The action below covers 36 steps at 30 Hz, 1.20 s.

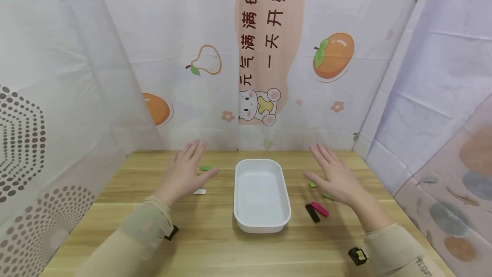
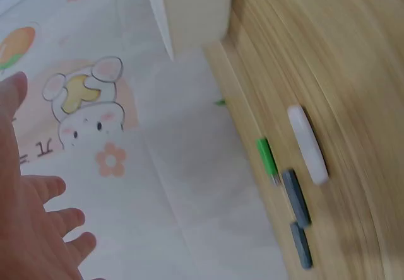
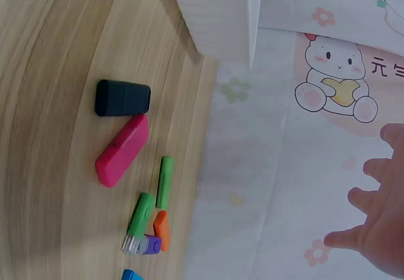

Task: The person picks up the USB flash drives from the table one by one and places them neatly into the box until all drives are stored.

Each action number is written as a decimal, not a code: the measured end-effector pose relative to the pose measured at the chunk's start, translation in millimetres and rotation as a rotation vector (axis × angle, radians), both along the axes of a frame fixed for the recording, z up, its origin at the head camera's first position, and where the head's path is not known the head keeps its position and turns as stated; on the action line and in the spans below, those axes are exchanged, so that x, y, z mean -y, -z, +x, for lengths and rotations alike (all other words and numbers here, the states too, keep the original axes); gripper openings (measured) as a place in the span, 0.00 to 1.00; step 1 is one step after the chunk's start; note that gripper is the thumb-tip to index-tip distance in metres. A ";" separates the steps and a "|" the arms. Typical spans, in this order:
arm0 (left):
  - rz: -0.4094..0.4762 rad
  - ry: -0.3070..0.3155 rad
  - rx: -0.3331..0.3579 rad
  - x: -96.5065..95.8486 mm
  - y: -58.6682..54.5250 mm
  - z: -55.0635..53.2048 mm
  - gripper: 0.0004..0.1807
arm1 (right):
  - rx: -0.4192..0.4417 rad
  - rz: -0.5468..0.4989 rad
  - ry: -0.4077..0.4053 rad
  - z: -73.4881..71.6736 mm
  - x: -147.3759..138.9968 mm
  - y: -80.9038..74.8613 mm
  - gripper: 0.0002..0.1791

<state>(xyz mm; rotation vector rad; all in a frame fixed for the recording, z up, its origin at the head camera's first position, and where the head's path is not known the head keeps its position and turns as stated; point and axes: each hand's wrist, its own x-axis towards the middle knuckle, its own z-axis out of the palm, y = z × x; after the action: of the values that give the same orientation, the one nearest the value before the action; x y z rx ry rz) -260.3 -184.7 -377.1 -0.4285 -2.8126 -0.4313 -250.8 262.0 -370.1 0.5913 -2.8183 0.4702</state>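
My left hand [image 1: 185, 175] is raised above the left side of the table, fingers spread and holding nothing. My right hand [image 1: 335, 179] hovers likewise over the right side, also with nothing in it. Between them stands a white rectangular tub [image 1: 262, 195] with bare insides. Near the left hand lie a white stick [image 2: 308, 144], a green USB stick [image 2: 267, 159] with a metal tip, and two dark grey sticks [image 2: 295, 198]. Beneath the right hand are a black stick [image 3: 123, 98], a pink stick [image 3: 122, 151], green sticks [image 3: 164, 183], an orange one [image 3: 162, 230] and a purple one [image 3: 151, 245].
A blue piece [image 3: 131, 274] shows at the lower edge of the right wrist view. The wooden table [image 1: 207, 247] ends against a printed curtain [image 1: 207, 110] at the back. More curtains [image 1: 442, 161] hang along both sides. Dark wrist straps [image 1: 357, 256] sit by the sleeves.
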 end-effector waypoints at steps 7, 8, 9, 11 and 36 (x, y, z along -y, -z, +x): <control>0.159 0.036 0.061 -19.6 -0.2 2.9 0.51 | 0.066 -0.164 -0.047 2.1 0.1 2.0 0.41; 0.188 0.038 0.081 -22.3 0.4 3.3 0.51 | 0.075 -0.190 -0.056 1.5 0.2 3.2 0.41; 0.210 0.040 0.095 -24.9 1.4 3.5 0.51 | 0.083 -0.215 -0.065 0.9 0.4 4.5 0.40; 0.250 0.043 0.115 -29.9 3.7 3.6 0.50 | 0.096 -0.260 -0.079 -0.9 0.0 7.7 0.39; 0.456 -0.005 0.303 -70.2 40.7 2.7 0.34 | 0.300 -0.584 -0.070 0.9 7.6 37.4 0.38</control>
<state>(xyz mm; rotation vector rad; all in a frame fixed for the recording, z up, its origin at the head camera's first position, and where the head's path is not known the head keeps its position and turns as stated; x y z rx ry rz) -257.6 -114.5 -417.7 -0.2735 -2.8605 -1.1914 -249.9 254.4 -407.5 0.5214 -2.7097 1.4314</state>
